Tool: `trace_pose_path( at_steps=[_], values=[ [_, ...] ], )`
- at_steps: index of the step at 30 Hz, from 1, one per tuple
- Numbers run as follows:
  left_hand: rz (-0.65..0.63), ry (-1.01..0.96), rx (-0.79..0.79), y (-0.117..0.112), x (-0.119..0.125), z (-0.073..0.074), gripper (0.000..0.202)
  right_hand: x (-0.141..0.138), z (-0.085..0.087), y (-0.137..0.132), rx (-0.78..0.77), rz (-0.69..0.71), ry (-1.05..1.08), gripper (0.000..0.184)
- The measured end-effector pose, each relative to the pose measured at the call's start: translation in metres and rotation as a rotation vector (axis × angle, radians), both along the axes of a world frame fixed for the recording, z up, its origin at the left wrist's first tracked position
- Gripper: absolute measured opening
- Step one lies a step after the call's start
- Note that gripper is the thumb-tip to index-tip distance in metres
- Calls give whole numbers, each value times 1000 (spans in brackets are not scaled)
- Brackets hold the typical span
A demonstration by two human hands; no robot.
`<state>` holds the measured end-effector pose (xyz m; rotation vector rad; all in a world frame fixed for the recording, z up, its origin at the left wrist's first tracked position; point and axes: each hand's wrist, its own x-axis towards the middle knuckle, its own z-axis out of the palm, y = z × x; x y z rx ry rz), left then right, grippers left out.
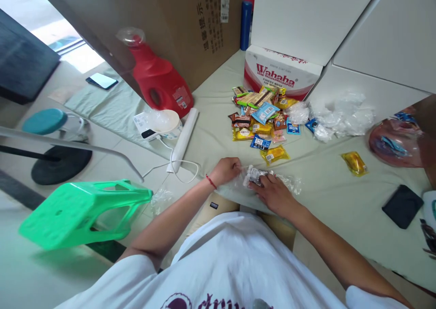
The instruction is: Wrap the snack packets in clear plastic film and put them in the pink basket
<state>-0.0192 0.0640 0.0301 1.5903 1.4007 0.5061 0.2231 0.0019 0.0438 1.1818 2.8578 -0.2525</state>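
My left hand [226, 170] is closed on the edge of a clear plastic bag [289, 182] lying on the pale green cloth [327, 200]. My right hand [275, 191] rests on the bag with its fingers pinched on a small silver-grey snack packet [256, 175] at the bag's mouth. A pile of colourful snack packets [261, 118] lies just beyond my hands. A lone yellow packet [354, 162] sits off to the right.
A Wahaha carton [282, 75] and crumpled clear bags [340, 116] stand behind the pile. Left are a red detergent jug [156, 79], a white roll [184, 138] with cable, a green stool [81, 211] and a phone [101, 80]. A dark wallet [402, 206] lies right.
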Motion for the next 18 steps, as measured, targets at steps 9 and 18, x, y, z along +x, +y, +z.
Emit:
trace_pose_path(
  at_steps=[9, 18],
  values=[
    [106, -556, -354, -25, 60, 3, 28, 25, -9, -2, -137, -5, 296, 37],
    [274, 174, 277, -33, 73, -13, 46, 46, -43, -16, -151, 13, 688, 37]
  ],
)
